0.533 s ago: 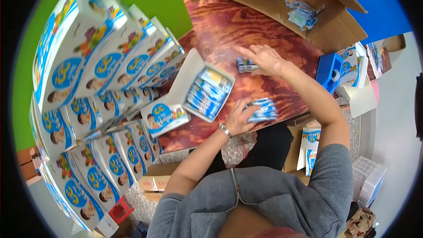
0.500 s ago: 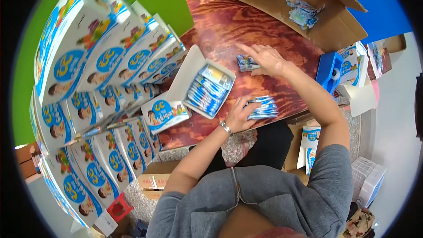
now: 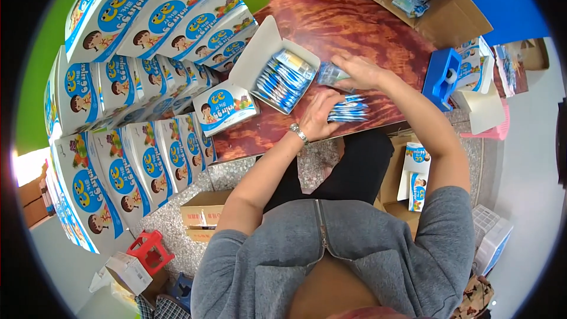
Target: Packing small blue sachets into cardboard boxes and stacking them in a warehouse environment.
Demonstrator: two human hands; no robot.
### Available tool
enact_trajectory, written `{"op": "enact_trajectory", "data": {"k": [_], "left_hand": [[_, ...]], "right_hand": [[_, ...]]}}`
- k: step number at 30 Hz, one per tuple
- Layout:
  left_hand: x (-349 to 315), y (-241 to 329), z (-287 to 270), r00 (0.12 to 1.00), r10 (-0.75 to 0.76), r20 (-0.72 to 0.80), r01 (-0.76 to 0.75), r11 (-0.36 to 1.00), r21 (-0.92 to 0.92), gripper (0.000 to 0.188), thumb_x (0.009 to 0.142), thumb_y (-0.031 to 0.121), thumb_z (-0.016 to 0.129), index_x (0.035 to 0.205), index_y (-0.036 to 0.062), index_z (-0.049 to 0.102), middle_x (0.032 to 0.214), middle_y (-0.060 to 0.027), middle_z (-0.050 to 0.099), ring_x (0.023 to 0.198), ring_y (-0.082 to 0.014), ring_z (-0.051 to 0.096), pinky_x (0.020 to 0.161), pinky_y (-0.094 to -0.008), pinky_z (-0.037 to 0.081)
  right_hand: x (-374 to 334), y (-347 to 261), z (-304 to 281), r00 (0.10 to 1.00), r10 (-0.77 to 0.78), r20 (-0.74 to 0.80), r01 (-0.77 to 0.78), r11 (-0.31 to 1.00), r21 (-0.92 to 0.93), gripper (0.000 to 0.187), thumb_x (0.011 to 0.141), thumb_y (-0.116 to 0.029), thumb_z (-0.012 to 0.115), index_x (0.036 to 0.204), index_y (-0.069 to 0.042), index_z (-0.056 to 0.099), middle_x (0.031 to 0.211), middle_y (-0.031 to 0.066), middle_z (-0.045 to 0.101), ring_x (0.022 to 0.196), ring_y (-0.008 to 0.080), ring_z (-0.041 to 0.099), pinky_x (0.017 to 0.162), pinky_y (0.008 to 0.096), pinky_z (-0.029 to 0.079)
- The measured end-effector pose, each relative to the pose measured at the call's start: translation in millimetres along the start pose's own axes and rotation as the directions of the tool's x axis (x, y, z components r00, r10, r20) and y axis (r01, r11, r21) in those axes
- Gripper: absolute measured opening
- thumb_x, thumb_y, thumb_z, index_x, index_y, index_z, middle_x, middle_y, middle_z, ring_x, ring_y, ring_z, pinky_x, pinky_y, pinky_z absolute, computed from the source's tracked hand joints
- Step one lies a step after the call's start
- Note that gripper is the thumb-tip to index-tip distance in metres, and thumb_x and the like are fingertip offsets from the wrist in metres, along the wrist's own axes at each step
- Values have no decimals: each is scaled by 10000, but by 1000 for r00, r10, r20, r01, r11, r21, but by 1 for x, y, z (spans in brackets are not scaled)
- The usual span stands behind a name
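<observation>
My left hand (image 3: 319,114), a metal watch on its wrist, is closed on the end of a fanned stack of blue-and-white sachets (image 3: 351,110) near the table's front edge. Just beyond it, my right hand (image 3: 358,72) curls over a smaller batch of sachets (image 3: 331,75) that lies on the table; its fingertips are partly hidden. To the left of both hands stands a white carton (image 3: 257,48) with its lid up. A packed row of sachets (image 3: 284,81) fills much of it, and its printed flap (image 3: 224,107) faces me.
Stacked printed cartons (image 3: 121,136) wall off the left side. A brown cardboard box (image 3: 446,20) with loose sachets (image 3: 409,0) stands at the far right of the wood-patterned table (image 3: 366,18). A blue tape dispenser (image 3: 441,80) sits at the right edge; a red stool (image 3: 150,252) is lower left.
My right hand has come nearer and its spread fingers have curled over the small batch. My left hand and its stack have shifted slightly away from me. The whole view has tilted.
</observation>
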State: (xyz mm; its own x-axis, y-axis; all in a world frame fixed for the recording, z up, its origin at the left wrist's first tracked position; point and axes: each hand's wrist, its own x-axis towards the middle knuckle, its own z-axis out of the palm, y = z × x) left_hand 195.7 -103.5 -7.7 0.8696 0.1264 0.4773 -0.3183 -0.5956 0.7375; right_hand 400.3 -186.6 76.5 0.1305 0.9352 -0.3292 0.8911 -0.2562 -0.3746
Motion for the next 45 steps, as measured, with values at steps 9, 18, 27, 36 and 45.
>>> {"op": "enact_trajectory", "data": {"k": [9,18,27,36,45], "left_hand": [[-11,6,12,991,82,-105,-61,980,190,1033,627,159,883,1470,71,293,1397,-227,360,1237,-453,417,1025,-513,410],[-16,10,11,983,-175,-52,181,971,153,1063,661,172,832,1520,12,227,1441,-256,297,1277,-470,354,1103,-510,333],[-20,64,-49,989,145,-16,-135,952,274,680,701,65,717,1343,2,504,1304,-195,514,1210,-401,476,998,-470,442],[-41,36,-85,984,169,-54,-71,651,756,134,749,106,604,877,84,635,942,-71,592,1051,-292,550,1003,-552,394],[-51,47,-68,954,267,-136,-127,771,624,162,747,58,643,908,58,657,951,-82,596,964,-269,574,897,-457,463]], "right_hand": [[-37,-10,7,978,1,208,-62,957,283,851,889,-586,593,1500,-71,301,1462,310,378,1322,440,443,1104,441,384],[-58,-65,57,991,51,-123,-78,971,-224,1094,569,-303,879,1464,-36,309,1370,206,491,1257,403,494,1022,482,459],[-63,-44,52,978,126,-168,-117,991,61,946,580,-248,821,1392,-38,383,1204,204,594,1115,372,609,918,467,509],[-64,-73,-2,872,295,-391,86,694,715,948,625,-231,885,1402,-30,382,1235,128,590,1144,208,575,1003,371,448],[20,-157,21,761,392,-517,-376,916,140,1005,586,-334,846,1421,-78,348,1200,244,589,1070,428,616,898,489,518]]}}
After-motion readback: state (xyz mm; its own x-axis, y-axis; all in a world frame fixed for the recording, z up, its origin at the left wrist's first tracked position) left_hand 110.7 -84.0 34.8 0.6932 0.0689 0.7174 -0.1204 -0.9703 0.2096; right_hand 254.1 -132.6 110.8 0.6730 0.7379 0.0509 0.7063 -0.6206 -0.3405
